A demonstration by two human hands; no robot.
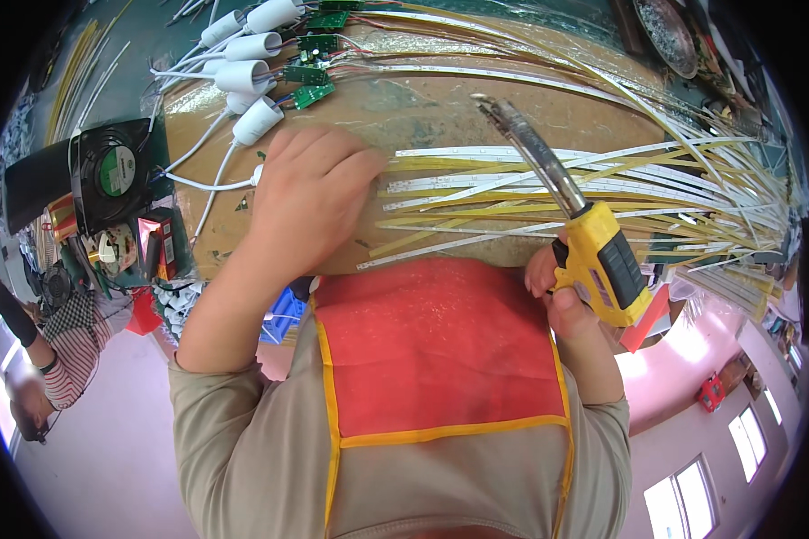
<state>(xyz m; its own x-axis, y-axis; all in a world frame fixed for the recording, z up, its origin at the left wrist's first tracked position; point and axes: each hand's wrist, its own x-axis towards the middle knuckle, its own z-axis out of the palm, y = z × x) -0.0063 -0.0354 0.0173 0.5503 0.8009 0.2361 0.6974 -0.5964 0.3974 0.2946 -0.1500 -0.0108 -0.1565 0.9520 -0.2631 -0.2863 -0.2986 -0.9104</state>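
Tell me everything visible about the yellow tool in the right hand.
The soldering iron has a chunky yellow plastic handle with a dark grey grip panel and a long metal shaft, darkened and scorched-looking, ending in a blunt tip. The right hand grips the handle from below. The shaft tilts up and to the left, its tip raised over the brown worktop, above the white and yellow strips; whether it touches anything cannot be told. No cord is visible.

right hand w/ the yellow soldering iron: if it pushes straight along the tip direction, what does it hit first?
The right hand aims the yellow soldering iron up-left. Its tip hangs over bare brown worktop. Continuing on, it would likely meet the long white strip, then the green circuit boards. Height above the top is unclear.
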